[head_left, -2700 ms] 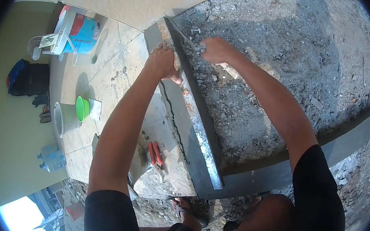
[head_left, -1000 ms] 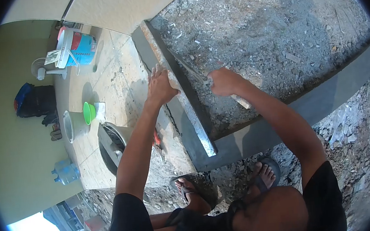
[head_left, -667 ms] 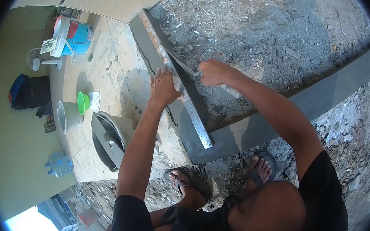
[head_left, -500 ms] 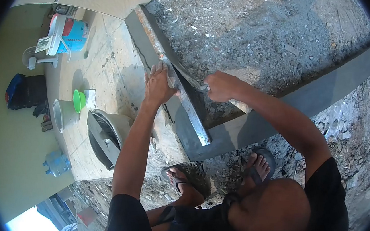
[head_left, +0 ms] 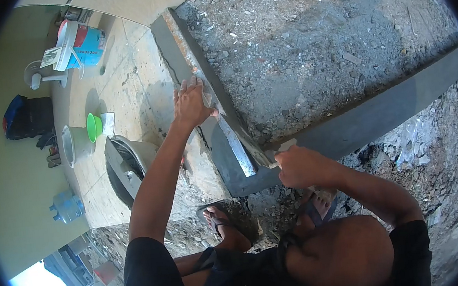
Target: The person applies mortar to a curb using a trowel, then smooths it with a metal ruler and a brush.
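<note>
My left hand (head_left: 189,105) lies over a long, worn metal bar (head_left: 235,145), fingers spread across it and thumb at its right side, holding it down on a grey mortar-covered ledge (head_left: 222,163). In my right hand (head_left: 300,166) is a trowel (head_left: 265,157), my fingers wrapped round its handle. Its blade is at the ledge's inner edge, close to the bar's near end; my fist hides most of the handle. Smooth grey mortar covers the ledge, which meets a second ledge (head_left: 369,110) at a corner by my feet.
Rubble (head_left: 296,42) fills the area inside the ledges. To the left on the tiled floor (head_left: 129,81) stand a mortar bucket (head_left: 144,151), a pale bucket (head_left: 78,143), a green bowl (head_left: 94,127) and a blue paint pail (head_left: 87,46). A water jug (head_left: 68,205) is by the wall.
My right hand has drawn the trowel toward me along the ledge's inner side, down to the corner near the bar's end. My left hand stays on the bar.
</note>
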Available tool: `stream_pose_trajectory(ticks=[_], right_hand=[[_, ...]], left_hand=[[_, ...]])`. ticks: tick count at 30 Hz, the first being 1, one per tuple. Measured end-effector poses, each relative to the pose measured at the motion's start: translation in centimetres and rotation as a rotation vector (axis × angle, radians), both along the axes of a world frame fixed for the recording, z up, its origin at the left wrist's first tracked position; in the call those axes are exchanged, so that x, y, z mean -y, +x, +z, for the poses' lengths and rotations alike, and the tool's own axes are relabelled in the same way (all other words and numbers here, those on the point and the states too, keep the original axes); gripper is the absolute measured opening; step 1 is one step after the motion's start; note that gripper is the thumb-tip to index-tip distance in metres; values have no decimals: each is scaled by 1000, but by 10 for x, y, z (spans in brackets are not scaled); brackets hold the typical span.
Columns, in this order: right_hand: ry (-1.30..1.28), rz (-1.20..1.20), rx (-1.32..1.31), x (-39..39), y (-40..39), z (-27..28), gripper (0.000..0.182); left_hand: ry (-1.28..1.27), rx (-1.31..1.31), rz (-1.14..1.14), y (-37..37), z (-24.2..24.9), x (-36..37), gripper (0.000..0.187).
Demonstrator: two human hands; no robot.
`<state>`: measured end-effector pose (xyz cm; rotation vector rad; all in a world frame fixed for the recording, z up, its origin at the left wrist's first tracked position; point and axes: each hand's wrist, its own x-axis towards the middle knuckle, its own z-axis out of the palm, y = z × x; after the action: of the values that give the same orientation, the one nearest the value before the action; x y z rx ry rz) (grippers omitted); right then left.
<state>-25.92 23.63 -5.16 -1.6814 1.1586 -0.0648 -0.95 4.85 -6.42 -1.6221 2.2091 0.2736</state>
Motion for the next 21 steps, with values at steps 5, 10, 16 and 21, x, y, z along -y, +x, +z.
stream_pose_trajectory(ticks=[5,10,16,21], right_hand=[[-84,-177,44,7,-19,-15,33],[248,-319,250,22,-15,-9,29],[161,-289,282,21,-17,0,23],[261,-366,307,22,-32,33,23]], left_hand=[[-39,14,16,-2,2,-11,97],[-38,-122,-18,1,10,-36,87],[-7,-54,-275,34,70,-62,75],[-100,-101,-190,102,162,-83,65]])
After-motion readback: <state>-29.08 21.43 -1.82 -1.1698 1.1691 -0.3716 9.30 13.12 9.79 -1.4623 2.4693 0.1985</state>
